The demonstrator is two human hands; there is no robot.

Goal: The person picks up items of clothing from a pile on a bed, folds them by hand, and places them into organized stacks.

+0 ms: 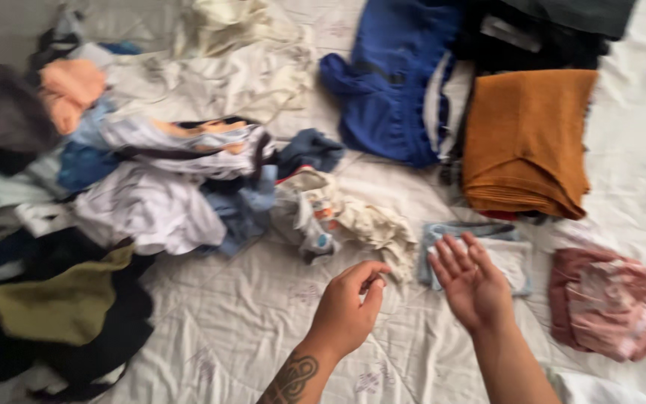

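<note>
Nearest the camera, the left hand (345,310) hangs over the white quilted sheet (233,329) with its fingers curled loosely inward, thumb and forefinger tips close together; whether something tiny is pinched there is too blurred to tell. A dark tattoo shows on that forearm. Just beside it, the right hand (471,280) is spread flat, palm up, fingers straight and slightly fanned, holding nothing. Its fingertips lie over the near edge of a small folded pale-blue and white cloth (506,254), though contact cannot be judged.

To the right of that cloth sits a folded pink patterned piece (603,303). Just beyond the left hand lies a crumpled cream garment with small coloured prints (338,217), the loose item closest to both hands.

Farther left spreads a jumbled heap of clothes: an olive-green piece (61,303) on black fabric, a white garment (147,206), light-blue pieces and a peach one (69,90). Farther off on the right, a folded rust-orange knit (525,138) rests beside a blue garment with white stripes (398,82), with dark clothes (540,34) at the far edge
</note>
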